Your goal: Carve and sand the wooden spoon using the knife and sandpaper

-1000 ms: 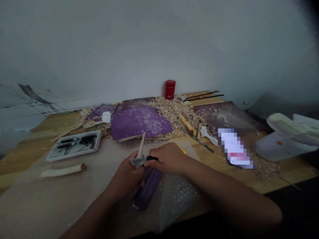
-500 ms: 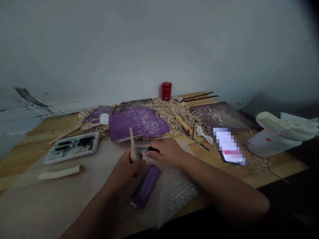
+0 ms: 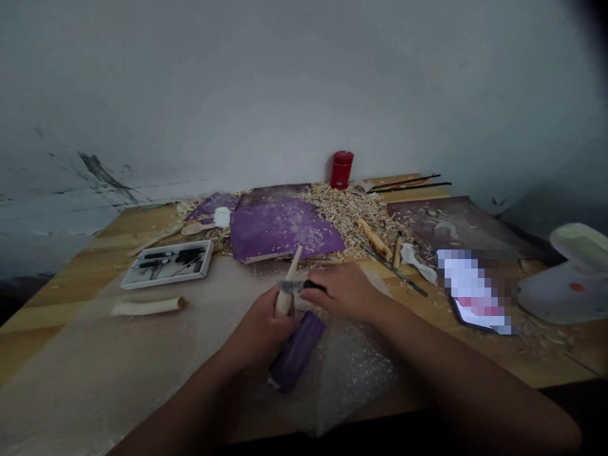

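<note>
My left hand (image 3: 256, 329) is closed round the thick lower end of a pale wooden piece (image 3: 295, 260), whose thin stem points up and slightly right. In my right hand (image 3: 346, 292) is a knife (image 3: 293, 287) with a short black handle. Its blade lies across the wood just above my left fingers; blur hides the exact edge. Below both hands rests a purple sandpaper-wrapped block (image 3: 298, 354) on a clear plastic sheet (image 3: 190, 373). My left fingers hide the bottom of the wooden piece.
A white tool tray (image 3: 167, 265) and a pale wood stick (image 3: 148, 306) lie left. Behind are purple sandpaper (image 3: 285, 229), shavings (image 3: 354, 212) and a red canister (image 3: 342, 170). To the right are a metal file (image 3: 394, 270), a phone (image 3: 470, 285) and a white appliance (image 3: 565, 288).
The view has turned left, so things sit further right. The wooden piece now leans to the right instead of slightly left, and the blade lies across it.
</note>
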The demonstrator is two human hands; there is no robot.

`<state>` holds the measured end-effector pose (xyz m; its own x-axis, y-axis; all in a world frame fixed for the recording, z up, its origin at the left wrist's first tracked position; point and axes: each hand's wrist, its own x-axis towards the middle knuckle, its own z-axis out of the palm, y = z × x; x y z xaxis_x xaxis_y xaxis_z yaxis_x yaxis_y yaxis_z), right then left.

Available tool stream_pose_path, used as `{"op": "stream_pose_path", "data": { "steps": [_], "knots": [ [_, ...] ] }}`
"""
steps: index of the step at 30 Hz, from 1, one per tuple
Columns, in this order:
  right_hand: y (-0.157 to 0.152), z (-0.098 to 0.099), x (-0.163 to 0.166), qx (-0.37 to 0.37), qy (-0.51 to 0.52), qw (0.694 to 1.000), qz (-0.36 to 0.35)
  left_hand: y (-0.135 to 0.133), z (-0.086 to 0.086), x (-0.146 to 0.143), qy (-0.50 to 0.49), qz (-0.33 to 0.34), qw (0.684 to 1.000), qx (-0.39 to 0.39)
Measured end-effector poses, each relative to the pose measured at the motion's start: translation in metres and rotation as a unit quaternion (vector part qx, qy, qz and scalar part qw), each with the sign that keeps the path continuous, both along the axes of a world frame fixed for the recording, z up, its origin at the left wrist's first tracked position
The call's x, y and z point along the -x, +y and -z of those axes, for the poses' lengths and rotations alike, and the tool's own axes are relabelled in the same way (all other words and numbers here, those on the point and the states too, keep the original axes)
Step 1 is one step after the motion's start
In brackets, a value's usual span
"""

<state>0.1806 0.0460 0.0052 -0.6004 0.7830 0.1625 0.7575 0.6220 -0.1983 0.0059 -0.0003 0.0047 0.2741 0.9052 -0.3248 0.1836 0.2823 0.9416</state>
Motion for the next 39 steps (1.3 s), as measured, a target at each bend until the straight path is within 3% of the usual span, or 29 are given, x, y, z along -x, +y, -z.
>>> {"op": "stream_pose_path", "data": {
  "steps": [4,11,17,24,28,30,32,36,39],
  "knots": [
    [0.005,-0.005,-0.008,-0.028,0.011,0.996,0.084,0.000,0.002,0.001,-0.041,-0.005,0.999,0.015],
    [-0.011,-0.001,0.011,0.060,0.036,0.995,-0.073,0.000,0.004,-0.001,-0.066,-0.020,0.998,0.009],
    [-0.010,0.003,0.010,0.060,0.025,0.994,-0.083,0.000,0.005,-0.001,-0.059,0.006,0.998,0.003],
    [0.000,0.001,0.000,-0.024,-0.025,0.999,0.008,0.000,0.009,0.002,-0.068,-0.013,0.998,0.006],
    [0.010,-0.004,-0.014,-0.083,-0.037,0.984,0.154,0.000,0.002,-0.001,-0.152,-0.050,0.986,0.056],
    [0.011,-0.004,-0.015,-0.085,-0.018,0.977,0.193,0.000,-0.002,-0.002,-0.190,-0.059,0.977,0.080],
    [0.007,-0.002,-0.010,-0.049,0.013,0.988,0.143,0.000,-0.005,-0.003,-0.215,-0.062,0.971,0.089],
    [-0.005,0.001,0.010,0.058,0.061,0.996,-0.030,0.000,-0.003,-0.005,-0.213,-0.068,0.971,0.086],
    [-0.010,0.002,0.016,0.116,0.075,0.987,-0.077,0.000,0.001,-0.005,-0.214,-0.036,0.972,0.091]
  ]
}}
